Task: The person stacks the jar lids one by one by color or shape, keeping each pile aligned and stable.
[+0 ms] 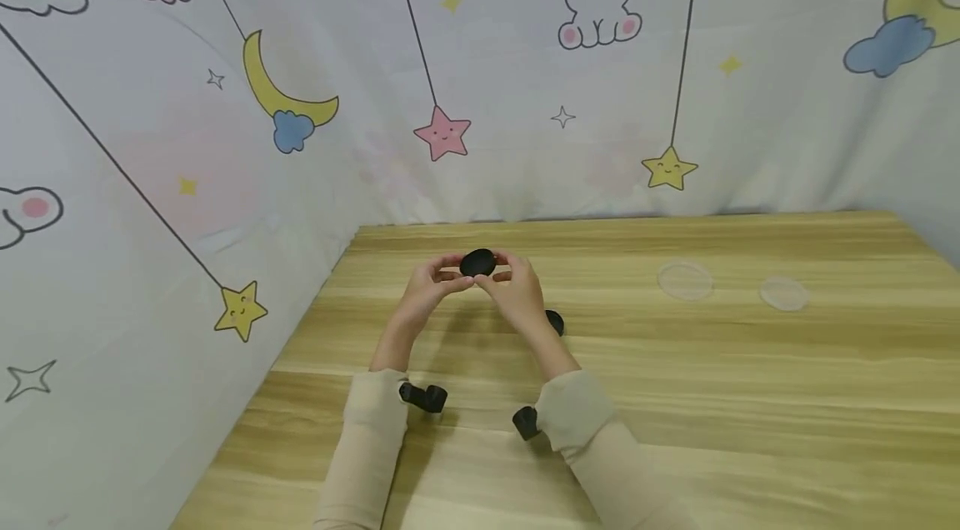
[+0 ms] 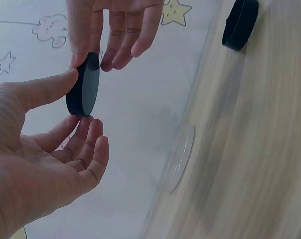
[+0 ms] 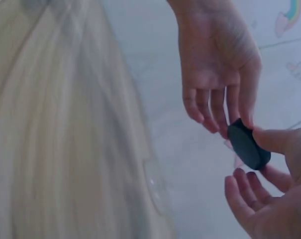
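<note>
Held disc [image 1: 477,263] is off the desk [image 1: 712,397], over its far part and nearer the far left corner than the far right; your left hand [image 1: 429,287] and right hand [image 1: 519,288] pinch it from opposite sides by thumb and fingertips, gap no wider than the disc, spare fingers loosely spread; it is round, so no true long axis, but it stands tilted, one flat face toward your head in the head view, with the rim in your grip. Relation to mind, in my judgement: the second disc [image 1: 556,322] lies on the desk to the right of the grip and closer to you, just beside your right wrist and partly hidden by it; your right hand is the nearer; large clear disc [image 1: 685,281] and small clear disc [image 1: 784,294] lie farther right, toward the far right corner.
</note>
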`<state>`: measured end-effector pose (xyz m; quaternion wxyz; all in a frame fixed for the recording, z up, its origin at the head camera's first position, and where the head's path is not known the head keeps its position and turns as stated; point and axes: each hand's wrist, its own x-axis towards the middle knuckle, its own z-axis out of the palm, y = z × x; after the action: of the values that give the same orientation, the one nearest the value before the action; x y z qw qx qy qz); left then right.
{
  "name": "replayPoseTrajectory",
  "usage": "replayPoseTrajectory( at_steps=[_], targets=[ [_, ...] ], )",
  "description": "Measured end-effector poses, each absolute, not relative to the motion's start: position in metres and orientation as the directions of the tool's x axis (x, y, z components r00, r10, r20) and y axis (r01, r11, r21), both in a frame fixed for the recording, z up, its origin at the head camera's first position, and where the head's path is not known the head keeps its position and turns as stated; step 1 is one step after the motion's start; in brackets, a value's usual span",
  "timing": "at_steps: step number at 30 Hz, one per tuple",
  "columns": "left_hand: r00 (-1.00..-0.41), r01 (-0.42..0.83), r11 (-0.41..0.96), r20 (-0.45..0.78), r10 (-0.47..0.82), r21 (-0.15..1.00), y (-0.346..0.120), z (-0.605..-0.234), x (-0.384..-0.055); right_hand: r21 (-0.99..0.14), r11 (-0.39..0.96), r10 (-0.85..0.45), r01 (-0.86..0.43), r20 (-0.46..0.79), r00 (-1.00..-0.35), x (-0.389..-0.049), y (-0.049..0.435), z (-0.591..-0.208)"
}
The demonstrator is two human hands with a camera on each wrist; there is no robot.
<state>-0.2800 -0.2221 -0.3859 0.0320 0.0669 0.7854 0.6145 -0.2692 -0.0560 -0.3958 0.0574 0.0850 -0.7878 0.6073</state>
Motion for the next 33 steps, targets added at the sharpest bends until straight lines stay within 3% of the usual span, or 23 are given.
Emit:
replayPoseTrajectory(
  at_steps=[7, 15, 22, 33],
  targets=[
    [-0.984, 0.114, 0.200, 0.082, 0.159, 0.973, -0.190, -0.380, -0.269, -0.939, 0.260, -0.158, -0.226, 0.189, -0.969, -0.263, -0.016, -0.388],
    [-0.951, 0.182, 0.226, 0.113, 0.287, 0.957, -0.164, -0.396, -0.264, -0.914, 0.339, -0.248, -0.221, 0.140, -0.959, -0.255, 0.032, -0.401],
    [-0.963, 0.118, 0.246, 0.050, 0.266, 0.962, -0.155, -0.423, -0.264, -0.928, 0.347, -0.315, -0.138, 0.023, -0.949, -0.261, 0.047, -0.418],
    [-0.968, 0.166, 0.345, 0.086, 0.235, 0.924, -0.143, -0.440, -0.265, -0.907, 0.384, -0.406, -0.175, 0.004, -0.914, -0.272, 0.063, -0.427]
  ],
)
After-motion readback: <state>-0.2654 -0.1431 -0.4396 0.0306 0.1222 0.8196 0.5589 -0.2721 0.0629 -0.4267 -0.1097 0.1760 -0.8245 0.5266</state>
